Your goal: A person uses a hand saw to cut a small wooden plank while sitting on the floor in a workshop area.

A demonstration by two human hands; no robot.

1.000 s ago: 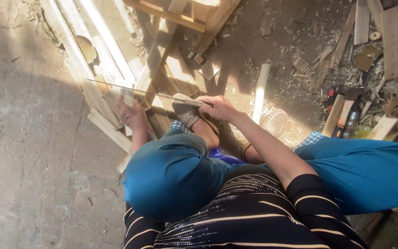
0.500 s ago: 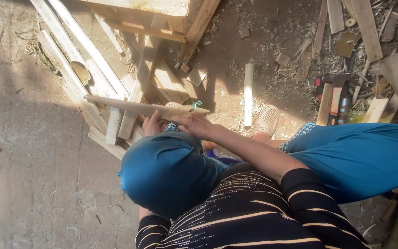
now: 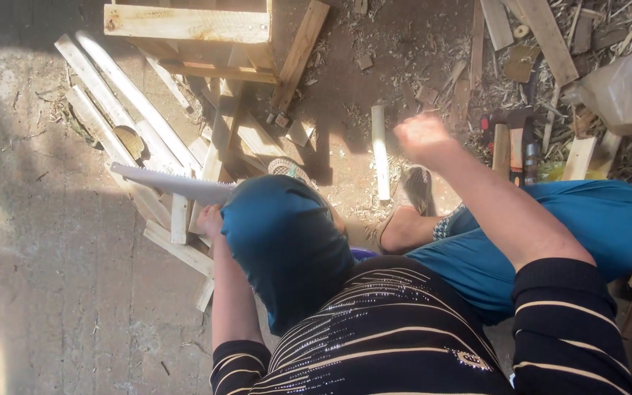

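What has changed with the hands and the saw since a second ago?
The right hand let go of the saw and lifted away to the right, empty, blurred in motion. The left hand alone now holds the saw by its handle end, blade pointing left. The crate and slats lie as before.

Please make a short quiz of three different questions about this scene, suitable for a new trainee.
1. True or false: the right hand is gripping the saw.
2. Which hand is at the saw's handle end? A) left hand B) right hand C) both
3. Fill in: behind the saw stands a frame built of pale ____.

Key:
1. False. The right hand is raised, blurred and apart from the saw, over the dirt ground.
2. A. The left hand is beside the knee; its grip is partly hidden.
3. Wood.
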